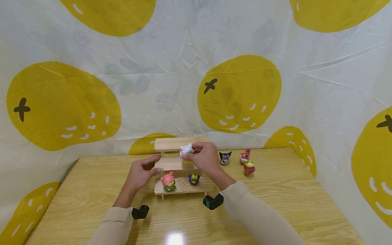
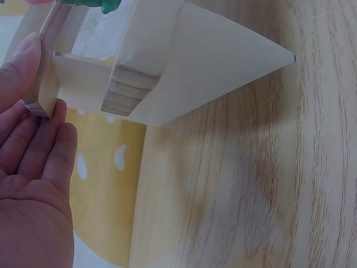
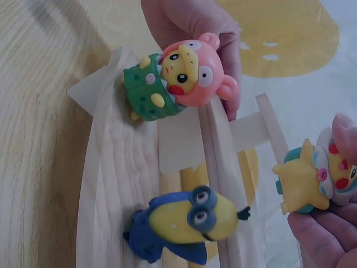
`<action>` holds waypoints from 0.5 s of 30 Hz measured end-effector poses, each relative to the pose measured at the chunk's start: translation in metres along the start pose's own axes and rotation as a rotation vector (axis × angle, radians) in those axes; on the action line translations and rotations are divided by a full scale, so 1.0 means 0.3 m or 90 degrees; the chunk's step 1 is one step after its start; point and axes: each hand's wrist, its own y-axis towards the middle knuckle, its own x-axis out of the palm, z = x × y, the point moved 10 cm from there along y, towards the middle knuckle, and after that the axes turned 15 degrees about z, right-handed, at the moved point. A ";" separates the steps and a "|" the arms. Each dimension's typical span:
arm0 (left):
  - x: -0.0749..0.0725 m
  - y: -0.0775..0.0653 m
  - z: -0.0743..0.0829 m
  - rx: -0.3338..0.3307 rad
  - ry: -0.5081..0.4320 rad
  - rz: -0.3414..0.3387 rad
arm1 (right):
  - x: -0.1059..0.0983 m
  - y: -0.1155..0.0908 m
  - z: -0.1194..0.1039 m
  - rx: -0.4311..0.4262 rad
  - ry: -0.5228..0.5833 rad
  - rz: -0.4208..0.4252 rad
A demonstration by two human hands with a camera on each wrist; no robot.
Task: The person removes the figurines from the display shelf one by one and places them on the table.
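A three-tier wooden display stand (image 1: 170,143) stands toward the back of the table. My left hand (image 1: 139,174) holds the left end of its middle board (image 2: 49,72), thumb on one face and fingertips on the other. In my right hand (image 1: 207,157) a small figurine (image 3: 304,178) with a yellow body and a white-grey hood is pinched between thumb and fingers, in front of the upper tiers. On the bottom board (image 1: 180,189) sit a figurine with a pink hood and green outfit (image 1: 168,182) and a yellow minion figurine in blue (image 3: 189,220).
Right of the stand are a figurine with a black pointed hood (image 1: 224,158), a red-and-white figurine (image 1: 245,156) and a figurine in red with a yellow top (image 1: 249,168). A white cloth with yellow fruit prints (image 1: 167,86) hangs behind the wooden table (image 1: 275,207).
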 end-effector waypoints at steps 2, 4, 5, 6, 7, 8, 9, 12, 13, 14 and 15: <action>0.000 0.000 -0.002 -0.001 -0.002 -0.001 | -0.014 0.005 0.001 -0.003 0.003 0.008; 0.000 -0.001 -0.004 -0.001 -0.005 -0.004 | -0.026 0.010 0.004 -0.002 0.009 0.013; 0.001 -0.001 -0.005 0.001 -0.005 -0.006 | -0.031 0.013 0.007 0.000 0.010 0.016; 0.002 -0.002 -0.006 0.002 -0.007 -0.007 | -0.036 0.015 0.011 0.002 0.012 0.018; 0.002 -0.002 -0.007 0.003 -0.007 -0.008 | -0.040 0.017 0.014 0.005 0.014 0.019; 0.002 -0.002 -0.008 0.003 -0.009 -0.009 | -0.045 0.019 0.017 0.007 0.015 0.022; 0.002 -0.002 -0.008 0.004 -0.009 -0.010 | -0.048 0.021 0.021 0.011 0.017 0.025; 0.003 -0.001 -0.009 0.004 -0.010 -0.009 | -0.059 0.025 0.024 0.013 0.018 0.033; 0.003 -0.001 -0.010 0.004 -0.009 -0.009 | -0.063 0.026 0.024 0.013 0.017 0.036; 0.003 -0.001 -0.009 0.004 -0.010 -0.009 | -0.066 0.027 0.024 0.014 0.016 0.038; 0.002 -0.001 -0.009 0.004 -0.009 -0.008 | -0.069 0.029 0.025 0.013 0.014 0.041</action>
